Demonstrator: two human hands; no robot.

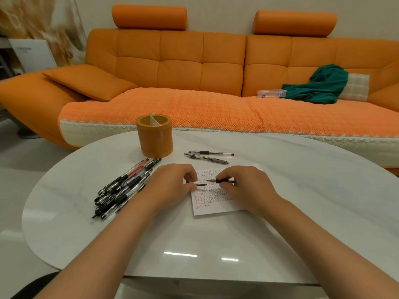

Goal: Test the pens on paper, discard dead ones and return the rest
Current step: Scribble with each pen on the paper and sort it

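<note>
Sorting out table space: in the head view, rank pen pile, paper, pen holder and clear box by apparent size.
1. pen pile and paper: look alike, paper partly covered.
2. pen holder.
3. clear box: smallest, but farthest from the camera, so unsure.

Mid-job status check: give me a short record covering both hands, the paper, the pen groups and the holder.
left hand: pinches a cap over the paper
right hand: grips a pen, tip pointing towards the cap
paper: flat on the table, covered in rows of test marks
pile of pens: left of the paper
two pens: set apart, beyond the paper
holder: upright, no pens sticking out
</note>
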